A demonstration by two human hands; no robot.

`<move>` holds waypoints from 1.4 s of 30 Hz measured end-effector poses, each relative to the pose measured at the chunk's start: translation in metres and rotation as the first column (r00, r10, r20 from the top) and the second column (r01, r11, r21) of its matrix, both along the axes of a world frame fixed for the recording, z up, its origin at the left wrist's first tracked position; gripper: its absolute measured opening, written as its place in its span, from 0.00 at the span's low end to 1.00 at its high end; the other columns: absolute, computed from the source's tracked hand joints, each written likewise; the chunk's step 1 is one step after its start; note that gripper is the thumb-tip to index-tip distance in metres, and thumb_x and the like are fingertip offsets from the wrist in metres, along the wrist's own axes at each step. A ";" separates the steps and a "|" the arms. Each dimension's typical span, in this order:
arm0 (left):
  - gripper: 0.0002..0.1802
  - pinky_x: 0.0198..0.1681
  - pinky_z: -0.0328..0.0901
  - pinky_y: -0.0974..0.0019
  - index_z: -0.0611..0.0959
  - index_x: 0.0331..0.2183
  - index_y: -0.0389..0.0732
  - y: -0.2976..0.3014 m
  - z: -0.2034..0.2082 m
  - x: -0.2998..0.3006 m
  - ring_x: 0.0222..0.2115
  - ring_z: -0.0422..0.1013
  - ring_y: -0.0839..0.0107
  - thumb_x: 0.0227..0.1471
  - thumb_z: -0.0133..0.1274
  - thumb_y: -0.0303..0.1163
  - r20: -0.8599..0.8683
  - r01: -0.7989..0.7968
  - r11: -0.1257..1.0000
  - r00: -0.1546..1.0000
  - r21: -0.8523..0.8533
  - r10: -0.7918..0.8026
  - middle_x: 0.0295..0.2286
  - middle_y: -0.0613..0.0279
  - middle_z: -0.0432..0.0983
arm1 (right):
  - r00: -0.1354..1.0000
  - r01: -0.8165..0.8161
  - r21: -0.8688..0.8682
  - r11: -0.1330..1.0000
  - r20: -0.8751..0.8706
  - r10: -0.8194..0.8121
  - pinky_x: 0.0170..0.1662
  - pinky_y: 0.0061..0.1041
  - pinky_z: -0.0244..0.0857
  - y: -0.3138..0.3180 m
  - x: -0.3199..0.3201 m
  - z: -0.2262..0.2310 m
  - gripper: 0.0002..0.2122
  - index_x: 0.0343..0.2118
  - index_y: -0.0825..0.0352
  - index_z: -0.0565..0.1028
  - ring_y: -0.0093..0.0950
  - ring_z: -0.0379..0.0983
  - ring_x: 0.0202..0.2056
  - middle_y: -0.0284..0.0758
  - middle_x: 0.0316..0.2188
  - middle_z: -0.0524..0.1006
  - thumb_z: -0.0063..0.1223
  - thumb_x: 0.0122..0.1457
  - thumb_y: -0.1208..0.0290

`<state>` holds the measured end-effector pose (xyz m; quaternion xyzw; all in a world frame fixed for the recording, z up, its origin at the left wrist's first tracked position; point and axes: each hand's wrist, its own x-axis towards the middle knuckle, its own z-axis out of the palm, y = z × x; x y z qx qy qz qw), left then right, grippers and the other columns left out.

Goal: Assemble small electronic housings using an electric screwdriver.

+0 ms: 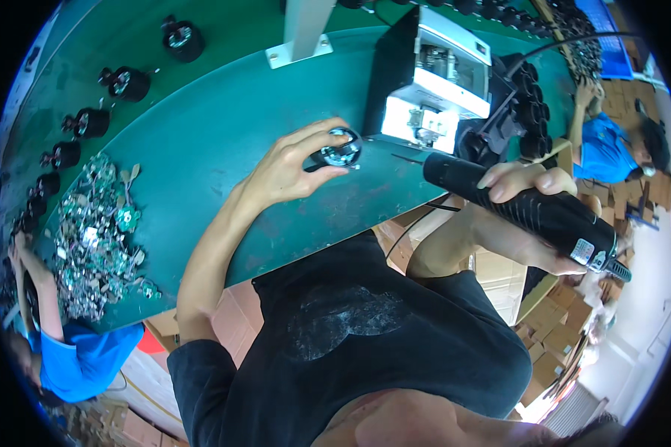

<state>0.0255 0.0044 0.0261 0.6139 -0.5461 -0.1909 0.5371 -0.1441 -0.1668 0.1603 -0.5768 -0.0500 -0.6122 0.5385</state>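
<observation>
My left hand (pixel 294 160) is closed around a round black housing (pixel 341 149) with shiny parts inside its open face, just above the green table. In my right hand (pixel 525 197) is a black electric screwdriver (pixel 470 179), lying level with its thin bit (pixel 406 159) pointing left toward the housing. A gap remains between the bit and the housing. Behind both stands a black and white screw feeder (pixel 432 82) with a brightly lit front opening.
A heap of small circuit boards and metal parts (pixel 97 231) lies at the left. Black housings (pixel 127 83) line a green belt along the far side. More housings (pixel 535 112) are stacked beside the feeder. A metal post (pixel 302 37) stands on the table. Co-workers in blue sit at both sides.
</observation>
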 end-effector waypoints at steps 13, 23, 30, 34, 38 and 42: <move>0.23 0.44 0.73 0.59 0.80 0.39 0.29 -0.018 -0.020 -0.031 0.42 0.76 0.52 0.39 0.69 0.28 0.255 -0.286 0.947 0.914 -0.148 0.316 0.46 0.46 0.76 | 0.996 0.082 -0.155 0.984 -0.028 -0.087 0.13 0.25 0.71 -0.038 0.000 -0.005 0.32 0.55 0.61 0.57 0.34 0.76 0.15 0.51 0.32 0.77 0.25 0.64 0.35; 0.23 0.43 0.73 0.59 0.81 0.39 0.30 -0.018 -0.022 -0.031 0.41 0.76 0.52 0.40 0.69 0.28 0.256 -0.287 0.944 0.912 -0.161 0.321 0.46 0.46 0.76 | 1.000 0.015 -0.096 0.995 -0.013 -0.016 0.14 0.25 0.72 -0.040 0.005 -0.014 0.33 0.55 0.61 0.57 0.33 0.76 0.15 0.50 0.32 0.77 0.25 0.63 0.33; 0.22 0.42 0.73 0.60 0.80 0.38 0.30 -0.018 -0.022 -0.031 0.41 0.76 0.54 0.40 0.69 0.28 0.261 -0.283 0.946 0.912 -0.159 0.316 0.46 0.47 0.76 | 0.998 -0.006 -0.100 0.995 -0.062 0.000 0.14 0.24 0.71 -0.041 0.013 -0.015 0.34 0.56 0.60 0.57 0.32 0.75 0.15 0.49 0.31 0.77 0.27 0.62 0.32; 0.22 0.40 0.73 0.62 0.80 0.38 0.30 -0.018 -0.022 -0.030 0.41 0.76 0.55 0.39 0.69 0.28 0.269 -0.280 0.945 0.909 -0.171 0.318 0.47 0.49 0.75 | 0.982 0.033 -0.017 0.999 -0.185 -0.035 0.11 0.23 0.68 -0.038 0.012 -0.013 0.36 0.57 0.59 0.57 0.29 0.73 0.12 0.46 0.29 0.77 0.22 0.61 0.30; 0.22 0.39 0.73 0.63 0.80 0.38 0.30 -0.019 -0.018 -0.029 0.40 0.76 0.57 0.39 0.69 0.27 0.267 -0.292 0.938 0.903 -0.188 0.335 0.47 0.50 0.74 | 0.974 0.045 0.063 0.997 -0.226 -0.030 0.08 0.22 0.65 -0.024 0.012 -0.007 0.38 0.59 0.58 0.57 0.27 0.70 0.10 0.42 0.27 0.76 0.18 0.60 0.29; 0.21 0.37 0.72 0.64 0.80 0.38 0.30 -0.018 -0.015 -0.030 0.39 0.76 0.59 0.39 0.69 0.27 0.241 -0.276 0.945 0.919 -0.176 0.313 0.48 0.51 0.73 | 0.999 -0.026 0.094 0.995 -0.024 0.029 0.08 0.21 0.65 0.005 0.017 -0.010 0.38 0.59 0.57 0.58 0.27 0.71 0.11 0.42 0.28 0.76 0.18 0.60 0.28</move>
